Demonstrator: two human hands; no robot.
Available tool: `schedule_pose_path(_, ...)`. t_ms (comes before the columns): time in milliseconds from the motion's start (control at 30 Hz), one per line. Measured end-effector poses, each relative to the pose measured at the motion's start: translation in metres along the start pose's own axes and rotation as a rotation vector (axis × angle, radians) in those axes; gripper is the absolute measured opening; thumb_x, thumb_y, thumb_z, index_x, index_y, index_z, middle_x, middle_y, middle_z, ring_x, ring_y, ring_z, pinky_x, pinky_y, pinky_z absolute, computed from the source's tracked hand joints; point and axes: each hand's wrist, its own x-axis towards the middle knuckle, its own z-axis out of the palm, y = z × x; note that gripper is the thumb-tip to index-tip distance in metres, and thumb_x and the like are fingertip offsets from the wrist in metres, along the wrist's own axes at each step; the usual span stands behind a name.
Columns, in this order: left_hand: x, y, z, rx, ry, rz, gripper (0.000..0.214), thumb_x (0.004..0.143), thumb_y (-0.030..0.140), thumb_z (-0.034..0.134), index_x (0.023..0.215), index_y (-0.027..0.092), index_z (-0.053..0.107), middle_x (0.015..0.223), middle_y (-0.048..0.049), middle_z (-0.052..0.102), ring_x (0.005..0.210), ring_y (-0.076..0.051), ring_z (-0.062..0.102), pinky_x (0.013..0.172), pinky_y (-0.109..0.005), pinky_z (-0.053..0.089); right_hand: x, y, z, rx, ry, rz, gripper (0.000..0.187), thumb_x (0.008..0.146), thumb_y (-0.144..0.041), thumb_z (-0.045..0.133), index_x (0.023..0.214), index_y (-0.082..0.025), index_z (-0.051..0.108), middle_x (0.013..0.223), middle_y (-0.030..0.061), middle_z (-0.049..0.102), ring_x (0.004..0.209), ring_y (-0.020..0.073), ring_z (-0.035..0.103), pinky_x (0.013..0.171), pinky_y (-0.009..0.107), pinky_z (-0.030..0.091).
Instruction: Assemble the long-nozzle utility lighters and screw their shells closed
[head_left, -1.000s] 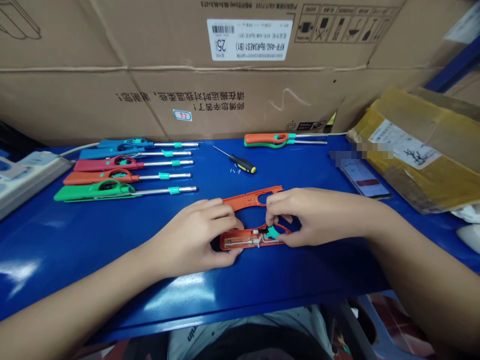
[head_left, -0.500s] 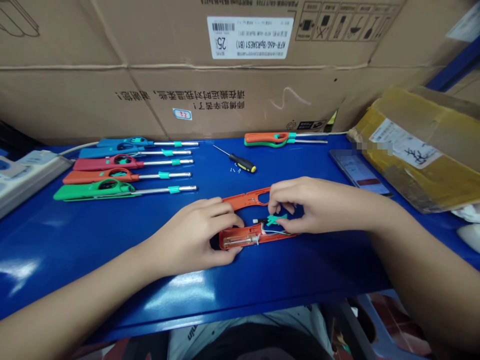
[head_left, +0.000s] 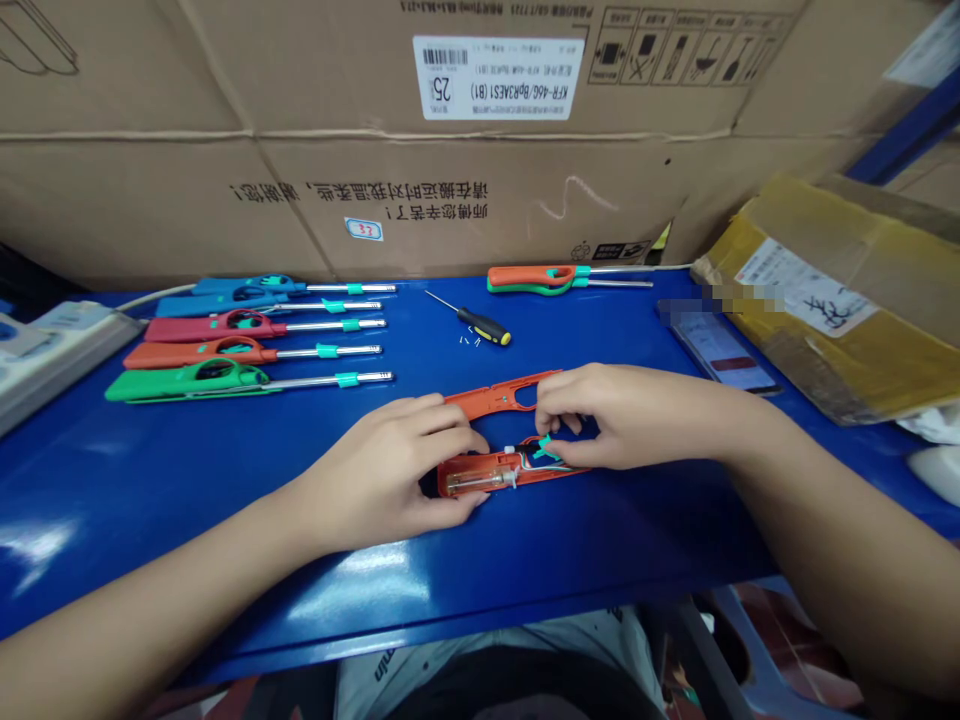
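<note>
Open lighter half (head_left: 487,475) between left hand (head_left: 390,470), right hand (head_left: 622,415)

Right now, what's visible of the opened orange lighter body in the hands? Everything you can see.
The open orange lighter body is a plastic handle shell with its cover off. It lies flat on the blue table, running left to right. Inside are a see-through tank toward the left, a white fitting, thin wires and a teal trigger piece. The left hand grips its left end, and the right hand pinches the teal piece and hides the right end. The matching orange cover lies just behind it.
</note>
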Motion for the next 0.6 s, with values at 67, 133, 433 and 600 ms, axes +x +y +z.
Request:
schedule_pose_path(67, 0.000, 0.000, 0.000, -0.007, -0.006, 0.004, 0.016, 0.090, 0.032, 0.065, 0.102, 0.021, 0.069, 0.098, -0.0023, 0.070, 0.087, -0.020, 0.059, 0.079, -0.036, 0.045, -0.001, 0.000, -0.002, 0.012, 0.006, -0.001, 0.009, 0.086, -0.014, 0.059, 0.082, -0.018, 0.065, 0.080, 0.0006, 0.064, 0.072, 0.0134, 0.054, 0.065, 0.026, 0.037)
schedule_pose_path(133, 0.000, 0.000, 0.000, -0.013, -0.009, 0.010, 0.016, 0.089, 0.031, 0.065, 0.101, 0.021, 0.069, 0.097, -0.0023, 0.070, 0.086, -0.020, 0.059, 0.078, -0.036, 0.045, -0.002, 0.000, -0.005, 0.030, 0.005, 0.002, 0.009, 0.086, -0.013, 0.059, 0.082, -0.019, 0.065, 0.079, 0.0000, 0.064, 0.071, 0.0130, 0.053, 0.063, 0.025, 0.037)
schedule_pose_path(433, 0.001, 0.000, -0.001, -0.010, 0.011, 0.025, 0.018, 0.087, 0.027, 0.066, 0.104, 0.022, 0.068, 0.096, -0.0016, 0.070, 0.085, -0.019, 0.059, 0.076, -0.035, 0.043, 0.002, 0.012, 0.002, -0.095, 0.159, 0.080, 0.021, 0.098, -0.028, 0.051, 0.105, -0.017, 0.068, 0.103, 0.0097, 0.068, 0.092, 0.0220, 0.062, 0.082, 0.035, 0.046)
schedule_pose_path(600, 0.000, 0.001, -0.002, -0.020, 0.030, 0.027, 0.017, 0.088, 0.027, 0.066, 0.104, 0.022, 0.068, 0.099, -0.0021, 0.070, 0.086, -0.019, 0.058, 0.077, -0.035, 0.044, 0.003, 0.006, 0.003, -0.088, 0.220, -0.042, 0.019, 0.098, -0.030, 0.054, 0.102, -0.018, 0.068, 0.104, 0.0098, 0.067, 0.100, 0.0235, 0.060, 0.088, 0.037, 0.046)
